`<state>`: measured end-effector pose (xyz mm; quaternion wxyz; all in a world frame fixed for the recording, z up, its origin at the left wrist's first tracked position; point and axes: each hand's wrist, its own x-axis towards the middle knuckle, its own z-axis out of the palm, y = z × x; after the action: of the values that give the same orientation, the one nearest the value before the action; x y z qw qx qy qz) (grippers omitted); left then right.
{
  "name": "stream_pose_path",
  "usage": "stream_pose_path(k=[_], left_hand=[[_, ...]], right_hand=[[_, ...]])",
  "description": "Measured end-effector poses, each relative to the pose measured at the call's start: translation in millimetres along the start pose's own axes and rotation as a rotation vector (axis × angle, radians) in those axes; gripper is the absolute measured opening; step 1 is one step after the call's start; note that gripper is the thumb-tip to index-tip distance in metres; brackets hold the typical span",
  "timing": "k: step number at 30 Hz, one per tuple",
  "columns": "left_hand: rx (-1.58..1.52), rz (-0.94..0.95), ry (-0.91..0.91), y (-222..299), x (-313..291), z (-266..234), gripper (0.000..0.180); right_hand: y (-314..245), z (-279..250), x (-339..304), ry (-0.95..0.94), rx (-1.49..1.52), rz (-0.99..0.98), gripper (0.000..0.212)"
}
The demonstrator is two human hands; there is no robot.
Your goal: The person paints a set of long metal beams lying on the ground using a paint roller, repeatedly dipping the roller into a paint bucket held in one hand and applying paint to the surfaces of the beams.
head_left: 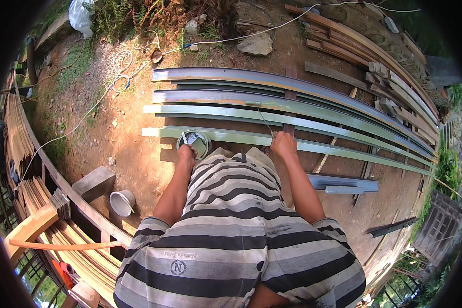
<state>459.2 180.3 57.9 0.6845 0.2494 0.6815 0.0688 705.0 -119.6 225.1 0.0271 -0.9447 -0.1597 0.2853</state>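
My right hand [284, 145] is closed around the handle of a small paint roller [252, 103]. Its thin wire frame reaches away from me, and the roller head rests on a grey-blue metal beam [205, 96] with rusty streaks. At the near left, my left hand [187, 152] grips a round paint bucket [209, 142] by its rim. A pale stick-like piece stands up by that hand; whether it belongs to the bucket I cannot tell. Between the roller and my body lie two light green, shiny beams [226, 135]. Another grey-blue beam [215, 76] lies at the far side.
Dark crosspieces [290, 82] support the beams. A white bucket [122, 203] and a concrete block [93, 184] stand at left, near stacked wooden strips [77, 241]. Short metal pieces [344, 184] lie at right. Timber [344, 43] and a pale cable [95, 105] are farther off.
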Motion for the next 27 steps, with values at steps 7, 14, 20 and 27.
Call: stream_pose_path(k=[7, 14, 20, 27], left_hand=[[-0.051, 0.041, 0.026, 7, 8, -4, 0.015], [-0.080, 0.013, 0.007, 8, 10, 0, 0.015], [-0.089, -0.008, -0.038, 0, 11, 4, 0.015], [-0.047, -0.044, -0.022, 0, 2, 16, 0.015]], right_hand=[[-25, 18, 23, -0.094, -0.058, -0.062, 0.032], [-50, -13, 42, -0.145, -0.070, -0.047, 0.032], [-53, 1, 38, -0.136, -0.068, -0.038, 0.032], [-49, 29, 19, -0.130, -0.058, -0.044, 0.028]])
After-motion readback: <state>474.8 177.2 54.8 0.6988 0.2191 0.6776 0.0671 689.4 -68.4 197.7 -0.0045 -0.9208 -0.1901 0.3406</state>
